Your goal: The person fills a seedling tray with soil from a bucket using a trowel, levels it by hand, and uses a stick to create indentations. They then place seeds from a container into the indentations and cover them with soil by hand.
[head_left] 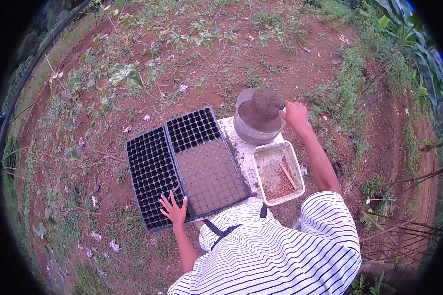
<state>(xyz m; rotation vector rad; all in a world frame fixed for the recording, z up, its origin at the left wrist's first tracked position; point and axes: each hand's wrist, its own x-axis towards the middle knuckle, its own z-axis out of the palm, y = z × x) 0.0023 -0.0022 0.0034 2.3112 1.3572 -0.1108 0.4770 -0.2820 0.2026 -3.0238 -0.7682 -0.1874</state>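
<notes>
My right hand is closed around the dark handle of a scoop, whose blade is hidden under a heap of brown soil. It is held over a round grey bucket with more soil inside. My left hand is spread, fingers apart, over the lower end of an empty black seedling tray. Beside that lies a second seedling tray. Its near cells are filled with soil, and its far rows are bare black cells.
A white rectangular basin holds small reddish seeds or pellets and a wooden stick. Bucket, basin and tray rest on or against a soil-spattered white surface. Around them is reddish ground with leafy plants; a dark hose or pipe curves at left.
</notes>
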